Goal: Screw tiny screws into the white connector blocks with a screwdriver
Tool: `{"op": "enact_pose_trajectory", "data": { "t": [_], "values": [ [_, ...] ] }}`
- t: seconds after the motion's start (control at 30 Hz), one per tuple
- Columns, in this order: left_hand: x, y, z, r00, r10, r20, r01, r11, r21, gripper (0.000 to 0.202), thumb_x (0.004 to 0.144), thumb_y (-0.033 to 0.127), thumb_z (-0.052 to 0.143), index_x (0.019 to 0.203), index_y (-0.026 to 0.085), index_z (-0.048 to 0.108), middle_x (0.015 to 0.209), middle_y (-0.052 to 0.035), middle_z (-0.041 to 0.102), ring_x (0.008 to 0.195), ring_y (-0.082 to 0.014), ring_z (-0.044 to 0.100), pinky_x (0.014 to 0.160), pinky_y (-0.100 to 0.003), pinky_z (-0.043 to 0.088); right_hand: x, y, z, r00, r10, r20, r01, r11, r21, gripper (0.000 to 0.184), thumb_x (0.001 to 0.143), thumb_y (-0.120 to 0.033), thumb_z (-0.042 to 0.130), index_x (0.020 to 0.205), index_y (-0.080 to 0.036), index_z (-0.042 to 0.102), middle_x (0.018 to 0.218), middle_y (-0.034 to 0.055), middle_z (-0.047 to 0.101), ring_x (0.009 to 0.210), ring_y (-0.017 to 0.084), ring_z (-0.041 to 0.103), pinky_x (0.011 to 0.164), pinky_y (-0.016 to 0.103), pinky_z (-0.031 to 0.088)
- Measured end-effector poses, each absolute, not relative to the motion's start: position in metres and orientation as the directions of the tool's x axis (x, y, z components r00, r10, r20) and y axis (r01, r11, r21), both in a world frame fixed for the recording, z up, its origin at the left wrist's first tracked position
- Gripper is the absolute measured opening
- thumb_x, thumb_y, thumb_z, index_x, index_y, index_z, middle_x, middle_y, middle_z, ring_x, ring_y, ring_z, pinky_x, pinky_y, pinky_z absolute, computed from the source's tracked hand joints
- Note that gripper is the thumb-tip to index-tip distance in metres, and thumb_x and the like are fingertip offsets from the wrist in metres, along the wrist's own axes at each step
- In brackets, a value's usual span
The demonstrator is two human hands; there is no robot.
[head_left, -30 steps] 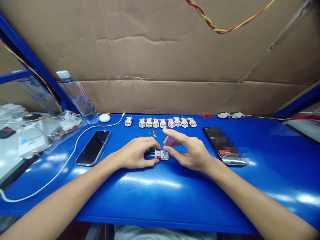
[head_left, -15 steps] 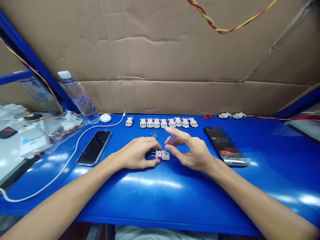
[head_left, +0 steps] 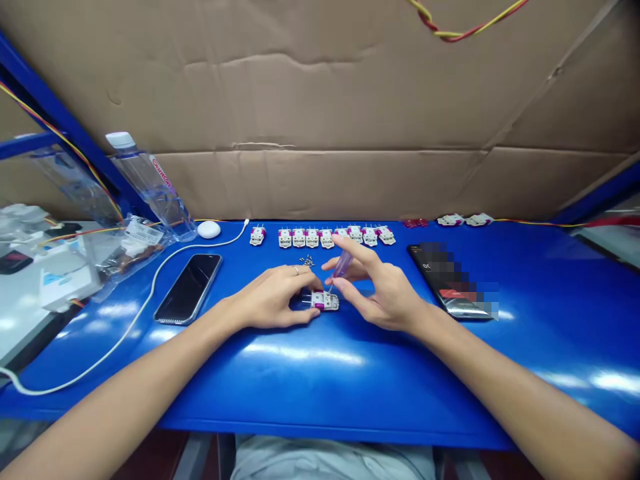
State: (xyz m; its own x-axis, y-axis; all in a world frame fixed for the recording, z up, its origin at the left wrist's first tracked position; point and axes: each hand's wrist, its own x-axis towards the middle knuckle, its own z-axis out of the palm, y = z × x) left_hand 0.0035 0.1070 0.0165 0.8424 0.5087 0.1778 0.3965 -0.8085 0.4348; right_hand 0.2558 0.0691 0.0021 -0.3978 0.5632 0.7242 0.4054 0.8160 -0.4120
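Note:
My left hand (head_left: pixel 280 295) pinches a white and purple plug (head_left: pixel 325 301) between thumb and fingers, flat on the blue table, its metal pins pointing left into the hand. In my right hand (head_left: pixel 383 287) is a small screwdriver (head_left: pixel 343 265) with a see-through purple handle. Tilted, it has its thin tip down at the plug's upper side; whether it sits in a screw I cannot tell. Just behind the plug lies a little pile of screws (head_left: pixel 307 261). A row of similar plugs (head_left: pixel 299 238) stretches along the back of the table, pins facing away.
On the left are a phone (head_left: pixel 189 288), a white cable (head_left: pixel 156 287), a white rounded piece (head_left: pixel 209 229), a water bottle (head_left: pixel 153 187) and a plastic bag of parts (head_left: pixel 133 243). Another phone (head_left: pixel 445 283) lies right. Behind it are red pieces (head_left: pixel 416 223) and two plug parts (head_left: pixel 464 219).
The view has tilted slightly down. The screwdriver handle now shows more plainly as the fingers of my right hand have shifted on it. My left hand keeps hold of the plug.

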Motion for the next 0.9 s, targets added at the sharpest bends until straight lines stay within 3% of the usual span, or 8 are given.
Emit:
{"op": "enact_pose_trajectory", "data": {
  "t": [0.17,0.33,0.5,0.67,0.77,0.9],
  "values": [
    [0.003,0.108,0.015,0.839,0.512,0.183,0.399,-0.809,0.432,0.023,0.097,0.033,0.074,0.116,0.02,0.07,0.105,-0.0047,0.074,0.094,-0.0219,0.071,0.083,-0.031,0.052,0.256,0.069,0.001,-0.372,0.542,0.754,0.412,0.824,-0.389,0.069,0.106,-0.022,0.069,0.167,-0.037,0.043,0.109,-0.0002,0.084,0.081,0.018,0.083,0.077,0.031,0.074],
    [0.003,0.108,0.015,0.843,0.504,0.186,0.384,-0.808,0.448,0.023,0.098,0.035,0.073,0.115,0.02,0.069,0.106,-0.0052,0.075,0.095,-0.0224,0.071,0.086,-0.032,0.052,0.254,0.069,-0.003,-0.369,0.597,0.712,0.397,0.794,-0.46,0.071,0.107,-0.02,0.065,0.17,-0.035,0.037,0.122,0.0049,0.082,0.085,0.019,0.084,0.077,0.033,0.074],
    [0.003,0.108,0.015,0.842,0.51,0.175,0.398,-0.806,0.438,0.022,0.098,0.035,0.074,0.114,0.02,0.069,0.105,-0.0044,0.075,0.095,-0.022,0.07,0.085,-0.032,0.052,0.251,0.069,-0.008,-0.307,0.562,0.768,0.379,0.813,-0.443,0.063,0.105,-0.025,0.072,0.161,-0.037,0.046,0.123,0.0038,0.081,0.077,0.016,0.083,0.071,0.029,0.074],
    [0.003,0.109,0.015,0.842,0.511,0.174,0.391,-0.8,0.456,0.024,0.099,0.037,0.073,0.115,0.021,0.069,0.109,-0.0049,0.076,0.097,-0.0221,0.071,0.086,-0.032,0.052,0.25,0.069,-0.007,-0.326,0.579,0.747,0.328,0.811,-0.485,0.059,0.108,-0.021,0.065,0.162,-0.034,0.045,0.125,0.0059,0.079,0.085,0.016,0.084,0.078,0.03,0.075],
    [0.003,0.108,0.015,0.839,0.517,0.171,0.4,-0.797,0.452,0.023,0.098,0.036,0.074,0.114,0.021,0.069,0.106,-0.0046,0.075,0.095,-0.0218,0.07,0.084,-0.032,0.051,0.249,0.069,-0.006,-0.27,0.566,0.778,0.358,0.81,-0.465,0.057,0.105,-0.023,0.071,0.157,-0.034,0.051,0.118,0.0032,0.081,0.077,0.015,0.082,0.072,0.027,0.074],
    [0.003,0.108,0.016,0.836,0.521,0.171,0.406,-0.797,0.447,0.022,0.097,0.036,0.075,0.113,0.021,0.069,0.105,-0.004,0.075,0.094,-0.0218,0.07,0.083,-0.031,0.051,0.249,0.069,-0.006,-0.291,0.603,0.743,0.369,0.787,-0.495,0.058,0.107,-0.024,0.067,0.161,-0.033,0.047,0.123,0.0056,0.081,0.082,0.016,0.083,0.076,0.03,0.075]
  ]
}}
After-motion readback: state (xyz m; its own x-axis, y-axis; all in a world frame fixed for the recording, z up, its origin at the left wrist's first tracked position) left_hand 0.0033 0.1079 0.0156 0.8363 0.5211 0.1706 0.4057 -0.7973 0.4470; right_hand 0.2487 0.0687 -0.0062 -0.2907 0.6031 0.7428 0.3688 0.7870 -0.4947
